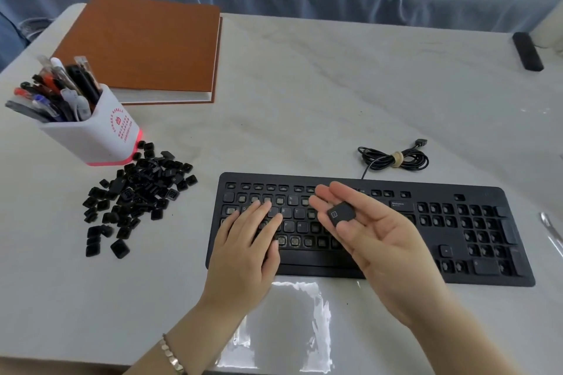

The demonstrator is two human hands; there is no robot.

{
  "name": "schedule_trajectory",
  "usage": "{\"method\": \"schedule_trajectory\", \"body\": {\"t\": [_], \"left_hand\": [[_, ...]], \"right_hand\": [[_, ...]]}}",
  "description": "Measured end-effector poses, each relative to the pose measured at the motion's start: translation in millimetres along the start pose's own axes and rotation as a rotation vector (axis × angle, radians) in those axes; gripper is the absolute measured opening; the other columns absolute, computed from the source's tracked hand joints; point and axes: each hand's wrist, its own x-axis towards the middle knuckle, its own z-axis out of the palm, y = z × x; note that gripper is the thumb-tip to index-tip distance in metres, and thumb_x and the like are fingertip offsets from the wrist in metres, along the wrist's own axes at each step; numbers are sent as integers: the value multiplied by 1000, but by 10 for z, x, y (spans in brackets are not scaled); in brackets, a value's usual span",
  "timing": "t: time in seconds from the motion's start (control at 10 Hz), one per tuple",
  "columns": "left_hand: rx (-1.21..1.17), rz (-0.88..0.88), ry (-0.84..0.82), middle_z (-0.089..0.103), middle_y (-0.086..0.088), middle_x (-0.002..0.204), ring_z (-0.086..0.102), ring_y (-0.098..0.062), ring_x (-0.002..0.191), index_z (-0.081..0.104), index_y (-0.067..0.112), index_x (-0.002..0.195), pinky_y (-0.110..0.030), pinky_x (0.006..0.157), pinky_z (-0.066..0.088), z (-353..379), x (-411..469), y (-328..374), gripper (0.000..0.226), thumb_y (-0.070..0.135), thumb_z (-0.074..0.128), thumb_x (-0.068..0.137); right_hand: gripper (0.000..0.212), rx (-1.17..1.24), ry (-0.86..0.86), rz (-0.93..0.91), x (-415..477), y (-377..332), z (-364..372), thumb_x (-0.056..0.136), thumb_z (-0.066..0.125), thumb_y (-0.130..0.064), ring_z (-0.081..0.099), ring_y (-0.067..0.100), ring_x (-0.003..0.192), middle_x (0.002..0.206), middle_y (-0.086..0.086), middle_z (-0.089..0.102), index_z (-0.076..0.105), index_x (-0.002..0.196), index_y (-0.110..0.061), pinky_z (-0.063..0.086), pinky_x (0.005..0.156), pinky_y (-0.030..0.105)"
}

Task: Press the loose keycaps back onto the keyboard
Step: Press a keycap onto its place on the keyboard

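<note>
A black keyboard (475, 240) lies on the table in front of me, most of its key sockets bare and a few caps seated. My left hand (246, 250) rests flat on the keyboard's left letter rows, fingers straight. My right hand (374, 237) is raised palm-up over the middle of the keyboard. It holds one black keycap (341, 214) with a small white menu symbol, thumb against its lower edge and the cap lying on the fingers. A heap of several loose black keycaps (137, 192) lies on the table to the left of the keyboard.
A white pen holder (97, 137) full of pens stands behind the heap. An orange-brown book (143, 46) lies at the back left. The keyboard's coiled cable (393, 158) lies behind it. A black bar-shaped object (527, 51) sits at the far right edge.
</note>
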Motion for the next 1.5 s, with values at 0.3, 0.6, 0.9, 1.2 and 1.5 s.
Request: {"method": "schedule_trajectory", "body": {"t": [0.3,0.6,0.9,1.2,1.5], "left_hand": [[23,-7,-8,59,-10,128,46,-21,126,57,14,121,-42,106,33,-29,14,16,33,18,43,91],[48,-20,-40,59,-12,128,48,-24,125,65,7,118,-43,107,33,-41,14,47,36,18,43,92],[43,-37,-56,58,-13,129,47,-24,125,65,5,118,-41,107,31,-47,17,64,37,19,42,91],[48,-28,-47,58,-14,128,47,-25,124,65,4,116,-43,106,32,-54,26,69,37,18,43,91],[45,-28,-51,57,-14,128,47,-26,125,64,4,118,-44,106,33,-48,23,67,38,19,42,92]], "right_hand": [[33,-427,219,-103,-32,93,-258,78,62,10,67,4,80,89,-6,73,64,95,-18,52,70,14],[36,-905,421,-136,-229,68,-982,76,69,6,60,-9,65,86,-16,66,67,80,-29,42,65,-1],[43,-1197,270,-350,-304,218,-1206,67,76,8,60,-4,87,101,-22,61,69,83,-31,43,79,3],[31,-1164,208,-455,-209,356,-1327,62,71,-18,50,-6,98,95,-45,57,68,90,-30,36,90,5],[27,-1204,187,-560,-197,504,-1429,68,69,-15,46,-7,95,103,-45,55,69,91,-28,34,88,5]]}}
